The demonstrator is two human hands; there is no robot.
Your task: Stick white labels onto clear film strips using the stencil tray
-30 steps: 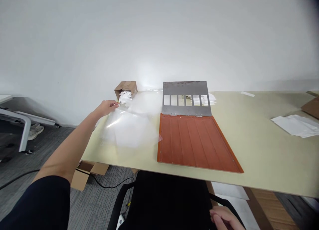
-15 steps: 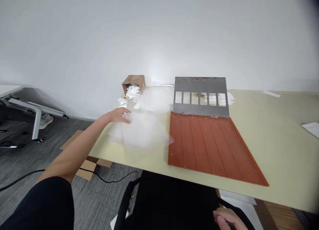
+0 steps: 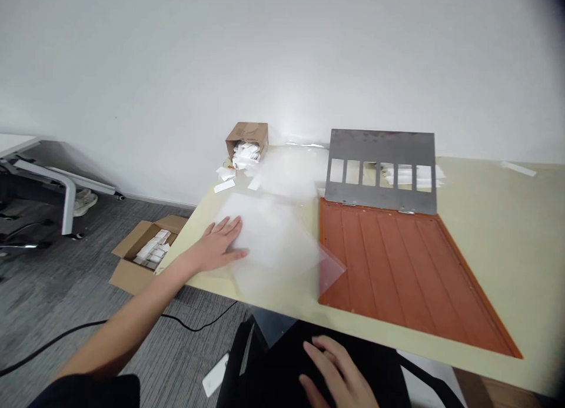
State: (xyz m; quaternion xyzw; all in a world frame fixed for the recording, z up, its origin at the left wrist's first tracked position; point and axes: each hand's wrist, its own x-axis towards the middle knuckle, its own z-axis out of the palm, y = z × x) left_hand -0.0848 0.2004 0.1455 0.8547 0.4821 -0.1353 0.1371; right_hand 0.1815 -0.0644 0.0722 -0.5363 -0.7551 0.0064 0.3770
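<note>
While the left hand (image 3: 216, 243) rests palm down on the clear, thin plastic sheets (image 3: 278, 234), its fingers are slightly spread and its thumb stands away from them, gripping nothing that shows. The sheets lie under its fingers and extend to its right, overlapping so closely that I cannot count them; one corner reaches over a single reddish-brown ridged board (image 3: 410, 272), and another hangs past the table's front edge. Nearer the body, the right hand (image 3: 338, 370) is loosely bent with fingers and thumb apart, with nothing visible in its hold, just in front of that edge and over one black chair (image 3: 282, 367). Along the board's far side, two small metal hinges (image 3: 406, 212) join it to one grey metal plate (image 3: 382, 143), tilted up and cut with six rectangular windows in a row. Beyond the left hand, at the back of the pale yellow table (image 3: 494, 219), one small brown cardboard box (image 3: 251, 129) lies on its side, full of white slips (image 3: 246, 153) too jumbled to count, with several more loose beside it. One open cardboard box (image 3: 126, 275) stands on the floor to the left, holding white pieces (image 3: 153, 249).
</note>
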